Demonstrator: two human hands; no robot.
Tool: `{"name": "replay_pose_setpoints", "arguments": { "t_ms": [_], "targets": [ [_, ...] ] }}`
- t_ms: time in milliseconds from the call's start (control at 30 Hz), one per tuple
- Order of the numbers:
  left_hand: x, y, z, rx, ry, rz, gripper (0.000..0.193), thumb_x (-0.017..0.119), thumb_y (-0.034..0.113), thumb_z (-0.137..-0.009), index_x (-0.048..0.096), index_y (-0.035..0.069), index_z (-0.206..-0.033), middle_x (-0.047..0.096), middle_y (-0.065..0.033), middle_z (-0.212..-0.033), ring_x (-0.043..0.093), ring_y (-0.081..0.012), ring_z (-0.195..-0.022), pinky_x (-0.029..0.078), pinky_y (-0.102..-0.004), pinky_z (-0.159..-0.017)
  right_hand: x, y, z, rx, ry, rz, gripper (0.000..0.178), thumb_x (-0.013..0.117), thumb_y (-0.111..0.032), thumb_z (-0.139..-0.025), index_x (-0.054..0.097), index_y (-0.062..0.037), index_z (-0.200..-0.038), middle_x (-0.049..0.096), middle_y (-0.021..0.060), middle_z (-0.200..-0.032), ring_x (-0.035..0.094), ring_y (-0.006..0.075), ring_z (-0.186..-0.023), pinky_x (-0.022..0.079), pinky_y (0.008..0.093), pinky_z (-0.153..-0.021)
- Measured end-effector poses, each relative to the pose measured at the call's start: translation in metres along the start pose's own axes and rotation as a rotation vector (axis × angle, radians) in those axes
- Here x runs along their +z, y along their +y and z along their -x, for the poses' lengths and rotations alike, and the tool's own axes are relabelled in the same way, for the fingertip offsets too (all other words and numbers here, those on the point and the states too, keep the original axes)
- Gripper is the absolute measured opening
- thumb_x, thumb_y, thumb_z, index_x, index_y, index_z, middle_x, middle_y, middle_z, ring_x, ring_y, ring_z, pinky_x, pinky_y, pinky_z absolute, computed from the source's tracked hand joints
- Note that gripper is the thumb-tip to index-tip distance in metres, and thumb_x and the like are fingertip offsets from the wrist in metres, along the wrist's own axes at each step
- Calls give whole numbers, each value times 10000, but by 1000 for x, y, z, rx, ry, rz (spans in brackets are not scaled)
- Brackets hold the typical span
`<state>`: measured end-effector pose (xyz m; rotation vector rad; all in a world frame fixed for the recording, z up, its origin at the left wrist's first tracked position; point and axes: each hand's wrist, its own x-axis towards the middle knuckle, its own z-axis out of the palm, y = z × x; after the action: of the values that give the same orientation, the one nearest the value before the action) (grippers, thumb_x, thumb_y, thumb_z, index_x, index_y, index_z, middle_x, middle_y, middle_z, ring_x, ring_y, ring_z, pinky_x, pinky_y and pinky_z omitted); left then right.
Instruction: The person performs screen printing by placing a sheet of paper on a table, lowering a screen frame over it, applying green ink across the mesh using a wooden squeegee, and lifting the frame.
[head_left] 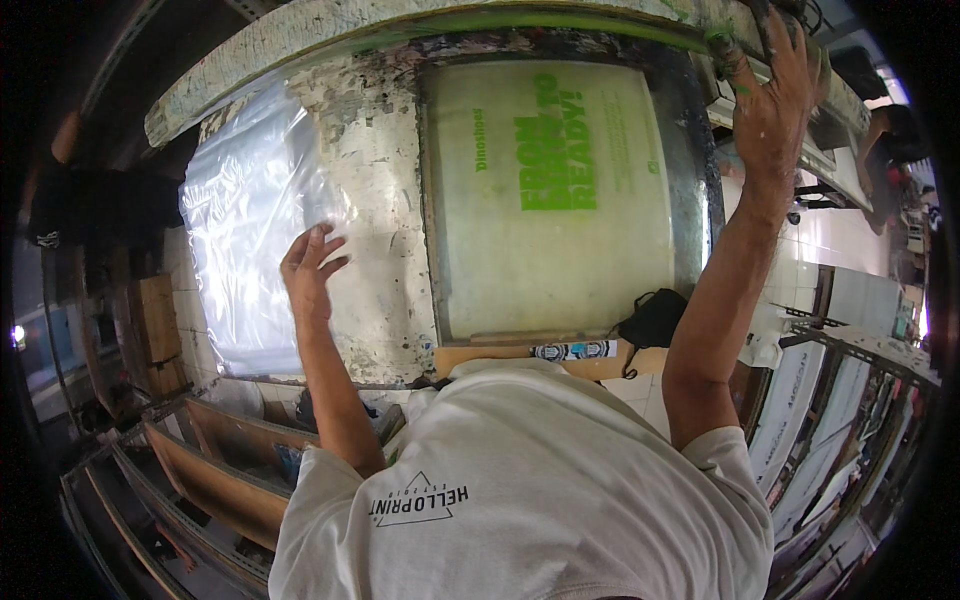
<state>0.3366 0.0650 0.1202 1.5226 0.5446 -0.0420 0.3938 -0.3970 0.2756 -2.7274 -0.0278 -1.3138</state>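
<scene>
Bright green lettering marks a pale, translucent yellowish sheet (465, 265), which lies flat in a dark-edged bed on the worktable. To its left is a stack of clear, shiny plastic sheets or bags (240, 230). My left hand (312, 265) hovers at the stack's right edge, fingers loosely bent and apart, with nothing visible in them. At the far right corner, my right hand (775, 105) reaches over the end of a paint-stained frame with its fingers spread. Green ink stains its thumb. Whether its fingertips touch the frame is hard to tell.
A long, worn frame bar (420, 22) with green smears runs along the table's far side. A small black cloth item (655, 318) lies at the near right corner of the bed. Wooden racks (215, 470) stand lower left, a metal rack (850, 350) right. Other people appear at both sides.
</scene>
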Motion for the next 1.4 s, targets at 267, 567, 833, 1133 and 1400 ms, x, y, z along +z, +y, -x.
{"name": "replay_pose_setpoints", "arguments": {
  "t_ms": [267,567,833,1133,1400],
  "targets": [
    [-1,-55,-4,685,-220,-1207,467,774,100,-690,619,83,-1130,540,-159,-1304,463,-404,-1235,398,-486,-1012,-1,-7,-3,36,33,-50,540,648,-286,-830,536,-62,-1309,470,206,-1382,306,386,-1354,157,468,-1135],
    [43,-96,16,641,-252,-1273,782,769,446,-676,500,170,-1356,332,-173,-1480,294,-384,-1358,279,-566,-1041,1,-6,-5,62,45,-80,560,676,-267,-812,531,-59,-1312,446,197,-1407,275,387,-1371,149,462,-1139],
    [67,-95,27,776,-410,-1137,819,807,356,-607,512,103,-1328,355,-162,-1466,316,-370,-1341,268,-525,-1049,2,1,-2,71,6,-28,558,660,-245,-828,510,-49,-1328,426,206,-1421,251,378,-1385,114,460,-1151],
    [113,-117,16,881,-257,-1164,815,712,624,-667,545,148,-1308,403,-130,-1427,350,-345,-1306,265,-530,-1017,4,-2,-3,59,39,-38,572,668,-273,-824,512,-49,-1326,414,230,-1421,250,381,-1385,117,472,-1148],
    [182,-113,14,793,-248,-1184,848,729,550,-688,450,166,-1391,278,-177,-1506,268,-376,-1357,266,-559,-1016,-4,-10,-6,79,-19,-41,551,656,-224,-813,521,-17,-1305,423,238,-1410,258,380,-1383,109,471,-1150]
  ]
}}
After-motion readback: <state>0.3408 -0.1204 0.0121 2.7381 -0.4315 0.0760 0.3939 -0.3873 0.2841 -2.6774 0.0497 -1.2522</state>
